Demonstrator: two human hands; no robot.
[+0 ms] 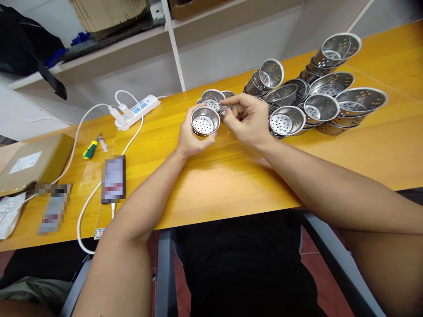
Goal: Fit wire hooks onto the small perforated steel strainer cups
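Observation:
My left hand is wrapped round a small steel strainer basket, its open top tilted towards me and its holed bottom showing. Close by on the right, my right hand has thumb and index finger drawn together at a thin wire, which is hard to make out. Just behind both hands, more small strainer baskets stand on the table, partly hidden by the fingers. To the right of my right hand are several stacked baskets, some with a wire across the opening.
Taller stacks of wider baskets stand at the right of the yellow table. On the left lie a power strip with white cables, a green-yellow screwdriver, a phone, another blurred device and a cardboard box.

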